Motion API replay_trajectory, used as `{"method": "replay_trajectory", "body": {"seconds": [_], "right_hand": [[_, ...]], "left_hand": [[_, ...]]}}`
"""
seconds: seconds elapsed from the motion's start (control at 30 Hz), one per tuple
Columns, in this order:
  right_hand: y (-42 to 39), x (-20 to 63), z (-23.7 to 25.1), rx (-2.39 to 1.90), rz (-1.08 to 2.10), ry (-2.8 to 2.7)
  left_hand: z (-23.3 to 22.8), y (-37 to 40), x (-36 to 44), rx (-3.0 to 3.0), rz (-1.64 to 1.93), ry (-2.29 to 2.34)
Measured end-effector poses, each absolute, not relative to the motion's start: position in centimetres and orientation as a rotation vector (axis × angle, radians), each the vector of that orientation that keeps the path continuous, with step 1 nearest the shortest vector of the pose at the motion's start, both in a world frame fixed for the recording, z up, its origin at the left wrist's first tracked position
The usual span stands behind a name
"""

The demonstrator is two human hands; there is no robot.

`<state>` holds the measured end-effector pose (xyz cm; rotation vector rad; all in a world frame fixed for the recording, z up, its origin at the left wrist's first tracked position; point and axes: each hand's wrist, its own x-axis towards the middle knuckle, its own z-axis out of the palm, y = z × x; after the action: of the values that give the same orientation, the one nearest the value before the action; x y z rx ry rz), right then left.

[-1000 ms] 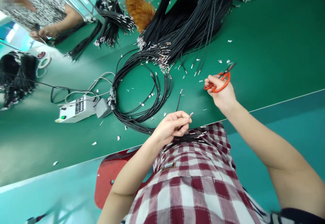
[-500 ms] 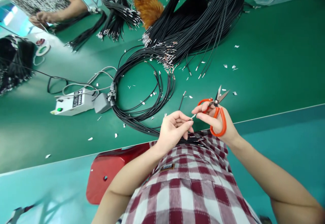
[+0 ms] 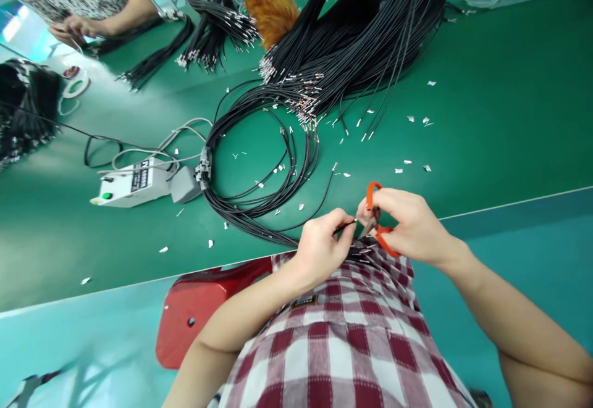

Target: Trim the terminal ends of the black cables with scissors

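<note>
My left hand (image 3: 322, 246) pinches the end of a thin black wire (image 3: 343, 228) just above my checked shirt. My right hand (image 3: 410, 223) grips orange-handled scissors (image 3: 374, 223), their blades turned down and left against the wire's tip. Both hands meet at the green table's near edge (image 3: 509, 201). More black wires lie across my lap under the hands. A coil of black wires (image 3: 259, 167) lies just beyond them on the table.
A big pile of black wires with metal terminals (image 3: 352, 44) fills the table's far middle, an orange feather duster (image 3: 269, 4) beside it. A white control box (image 3: 134, 183) sits left. Small metal offcuts are scattered about. Another person's hands (image 3: 69, 25) work at far left. A red stool (image 3: 204, 309) is below.
My right hand has brought the scissors from the table at the right down to my left hand and turned the blades onto the wire's tip. The left hand stayed near the edge.
</note>
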<state>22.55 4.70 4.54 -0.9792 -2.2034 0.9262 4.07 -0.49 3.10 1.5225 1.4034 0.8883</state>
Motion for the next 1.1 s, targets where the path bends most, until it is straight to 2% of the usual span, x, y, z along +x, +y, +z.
{"method": "replay_trajectory", "body": {"seconds": [0.07, 0.13, 0.23, 0.33, 0.4, 0.57, 0.67, 0.87, 0.97, 1.1], "right_hand": [[4.9, 22.9, 5.1, -0.916, 0.690, -2.450], [5.0, 22.9, 5.3, -0.890, 0.594, -2.499], [4.8, 22.7, 5.0, -0.926, 0.821, -2.273], [4.6, 22.5, 3.9, -0.992, 1.147, -1.738], [4.6, 22.4, 3.0, -1.029, 1.242, -1.451], [4.1, 21.8, 0.9, -1.024, 1.478, -1.229], [3.7, 21.0, 0.4, -1.033, 1.516, -1.092], [3.4, 20.1, 0.4, -1.041, 1.595, -0.905], [3.3, 20.2, 0.5, -1.047, 1.629, -0.856], [3.1, 20.1, 0.7, -1.067, 1.597, -0.841]], "left_hand": [[2.7, -0.6, 4.2, 1.596, 0.846, 1.374], [2.5, -0.4, 4.4, 1.529, 0.856, 1.345], [2.6, 0.1, 4.6, 1.290, 0.907, 1.325], [3.0, 0.6, 4.6, 1.070, 0.914, 1.278], [3.1, 0.8, 4.5, 1.011, 0.918, 1.259], [2.8, 0.5, 4.5, 1.086, 0.954, 1.262], [2.2, 0.2, 4.7, 1.282, 1.001, 1.318], [1.1, 0.3, 5.4, 1.819, 1.332, 1.278], [1.0, 0.4, 5.6, 1.715, 1.403, 1.264], [1.4, 0.2, 5.3, 1.301, 1.234, 1.237]]}}
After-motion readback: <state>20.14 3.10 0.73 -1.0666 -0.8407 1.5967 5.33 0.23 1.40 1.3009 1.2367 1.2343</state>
